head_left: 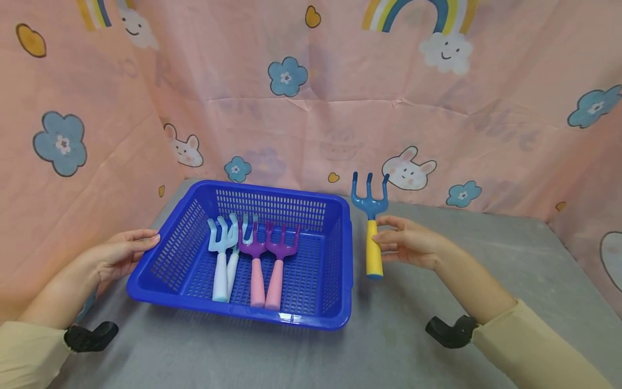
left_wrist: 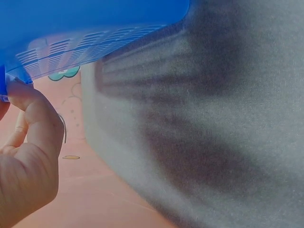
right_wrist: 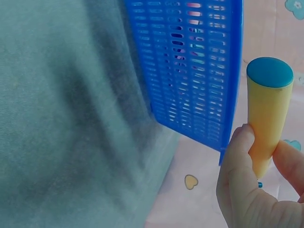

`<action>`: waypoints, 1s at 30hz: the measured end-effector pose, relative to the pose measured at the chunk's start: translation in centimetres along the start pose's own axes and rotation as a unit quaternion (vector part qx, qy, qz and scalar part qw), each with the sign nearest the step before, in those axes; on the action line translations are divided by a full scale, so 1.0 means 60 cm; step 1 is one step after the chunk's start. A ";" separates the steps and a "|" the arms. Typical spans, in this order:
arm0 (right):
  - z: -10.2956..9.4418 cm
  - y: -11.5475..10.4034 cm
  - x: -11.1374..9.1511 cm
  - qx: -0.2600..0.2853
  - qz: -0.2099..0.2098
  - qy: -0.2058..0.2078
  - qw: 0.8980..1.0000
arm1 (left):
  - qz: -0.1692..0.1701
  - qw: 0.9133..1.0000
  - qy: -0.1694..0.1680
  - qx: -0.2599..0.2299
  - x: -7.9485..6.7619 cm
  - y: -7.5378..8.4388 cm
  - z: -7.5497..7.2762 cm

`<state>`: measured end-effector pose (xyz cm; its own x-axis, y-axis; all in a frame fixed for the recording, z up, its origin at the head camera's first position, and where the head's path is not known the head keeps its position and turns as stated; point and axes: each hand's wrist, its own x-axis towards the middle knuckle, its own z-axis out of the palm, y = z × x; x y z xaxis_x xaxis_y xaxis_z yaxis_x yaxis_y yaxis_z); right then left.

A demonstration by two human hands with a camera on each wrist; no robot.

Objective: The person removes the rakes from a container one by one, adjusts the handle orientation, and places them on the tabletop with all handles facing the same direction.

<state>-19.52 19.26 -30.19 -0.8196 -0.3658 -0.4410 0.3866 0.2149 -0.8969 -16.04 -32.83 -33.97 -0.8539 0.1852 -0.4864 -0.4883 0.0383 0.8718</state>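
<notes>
My right hand (head_left: 410, 243) holds a toy garden fork (head_left: 373, 248) with a yellow handle and three blue tines pointing up, just right of the blue basket (head_left: 311, 321). In the right wrist view, thumb and fingers pinch the yellow handle (right_wrist: 268, 109), its blue end cap toward the camera. At the basket's left side, my left hand (head_left: 121, 253) grips the rim between thumb and fingers. Inside the basket lie two light blue forks (head_left: 220, 270) with pale handles, one partly covered, and two purple forks (head_left: 274, 278) with pink handles, side by side.
The basket stands on a grey cloth-covered table (head_left: 398, 346). Behind and at both sides hangs a pink printed curtain (head_left: 340, 129). A black wrist device (head_left: 452, 330) sits at the right sleeve, another black device (head_left: 92, 336) at the left.
</notes>
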 end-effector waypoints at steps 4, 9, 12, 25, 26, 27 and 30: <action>-0.001 0.005 0.001 -0.001 0.001 0.000 1.000 | -0.001 1.000 0.003 -0.002 -0.001 0.000 0.001; -0.004 0.009 0.003 0.005 0.002 -0.002 1.000 | -0.002 1.000 0.004 -0.004 -0.002 0.002 0.003; -0.005 0.012 0.004 0.012 0.005 -0.004 1.000 | -0.001 1.000 0.002 -0.007 -0.002 0.003 0.004; -0.015 0.027 0.013 0.017 0.005 0.001 1.000 | -0.007 1.000 0.008 0.002 0.000 0.003 0.002; -0.016 0.029 0.014 0.017 0.004 -0.001 1.000 | -0.007 1.000 0.008 0.002 0.000 0.003 0.002; -0.017 0.031 0.015 0.017 0.004 -0.002 1.000 | -0.007 1.000 0.008 0.002 0.000 0.003 0.002; -0.019 0.037 0.018 0.023 0.007 -0.002 1.000 | -0.006 1.000 0.006 0.002 -0.001 0.001 0.001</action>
<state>-20.06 20.39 -32.62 -0.8120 -0.3664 -0.4543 0.4176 0.1789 -0.8908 -16.01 -32.75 -33.87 -0.8504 0.1729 -0.4970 -0.4972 0.0451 0.8665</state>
